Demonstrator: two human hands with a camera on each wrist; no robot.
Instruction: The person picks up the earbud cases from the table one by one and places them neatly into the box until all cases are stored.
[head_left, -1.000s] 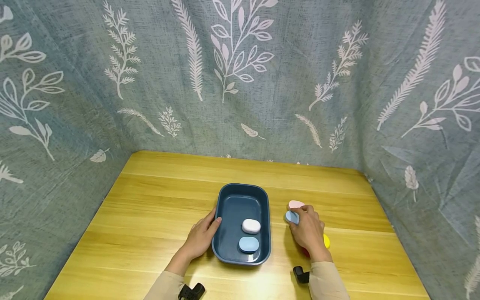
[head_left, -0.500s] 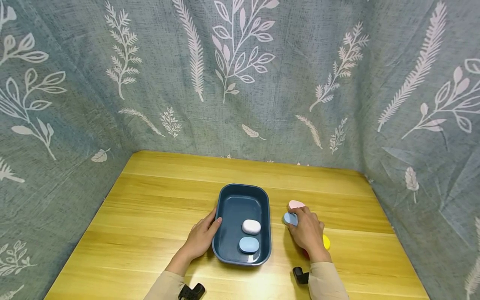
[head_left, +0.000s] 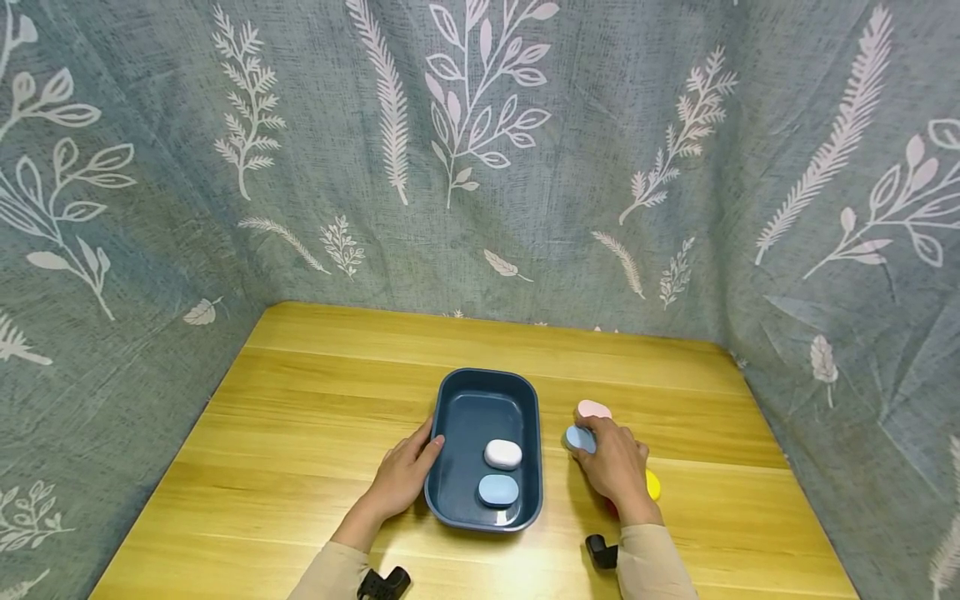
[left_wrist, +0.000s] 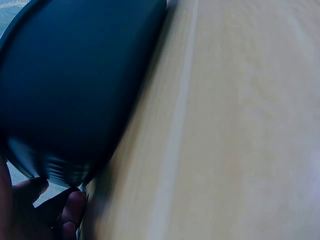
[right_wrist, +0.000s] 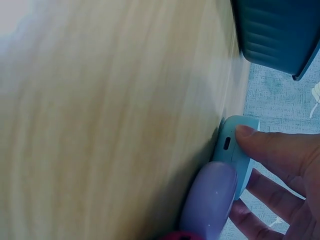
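Observation:
My left hand (head_left: pixel 408 467) grips the left side of a dark blue plastic bin (head_left: pixel 534 400), thumb over the rim and fingers along the outer wall. Inside the bin lie a white rounded case (head_left: pixel 502 454) and a light blue one (head_left: pixel 498 490), apart from each other. To the right of the bin, my right hand (head_left: pixel 617 462) pinches another light blue earbud charging case (head_left: pixel 579 439) by its edges. A small port slot shows on this case (right_wrist: pixel 227 143) in the right wrist view. A purple rounded case (right_wrist: pixel 209 200) sits against it there, largely hidden from the head view.
A pink case (head_left: pixel 593 409) lies just beyond my right hand. A yellow round item (head_left: pixel 653 484) and a red item (head_left: pixel 612 506) are partly covered by that hand and wrist. Patterned grey-blue cloth (head_left: pixel 495 208) hangs behind the wooden table (head_left: pixel 337 358).
My right hand has shifted the light blue case slightly left and nearer to me, uncovering more of the pink case. The left hand and bin stay in place.

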